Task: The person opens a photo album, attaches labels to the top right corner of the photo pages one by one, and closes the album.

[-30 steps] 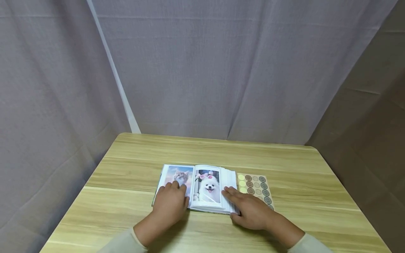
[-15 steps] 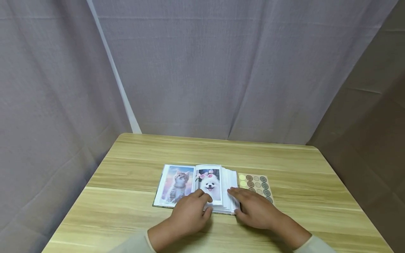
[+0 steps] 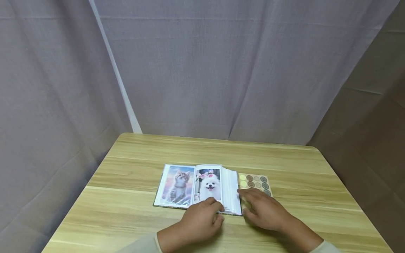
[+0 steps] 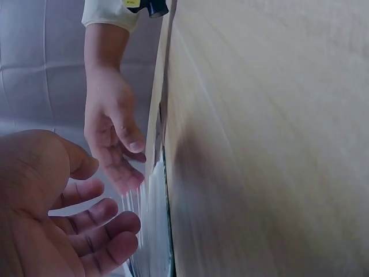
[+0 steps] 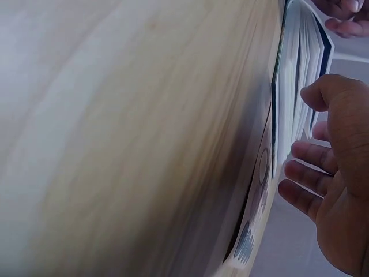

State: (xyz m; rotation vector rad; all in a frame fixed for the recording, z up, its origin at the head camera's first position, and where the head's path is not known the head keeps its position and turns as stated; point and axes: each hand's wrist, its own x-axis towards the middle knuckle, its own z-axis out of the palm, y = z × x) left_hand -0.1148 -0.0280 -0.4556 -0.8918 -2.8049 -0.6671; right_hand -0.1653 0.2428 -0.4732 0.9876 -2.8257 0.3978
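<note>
An open photo album (image 3: 232, 189) lies flat on the table, with a kitten picture (image 3: 178, 184) on its left page and a white dog picture (image 3: 209, 186) on its right. My left hand (image 3: 202, 218) is over the album's lower edge below the dog picture, its fingers loosely bent with nothing in them, as the left wrist view shows. At the album's right edge is my right hand (image 3: 265, 211), fingers relaxed and holding nothing. It partly covers a tan sheet of round stickers (image 3: 257, 178). In the right wrist view, the album's pages (image 5: 297, 63) stand slightly fanned beside the right thumb.
The wooden table (image 3: 126, 175) has rounded back corners. Grey curtains (image 3: 190, 70) hang behind it and along its left side, with a darker cloth (image 3: 364, 140) on the right.
My left hand has slid right from the kitten page to the lower edge below the dog picture, uncovering the kitten. My right hand has shifted slightly right, off the pages.
</note>
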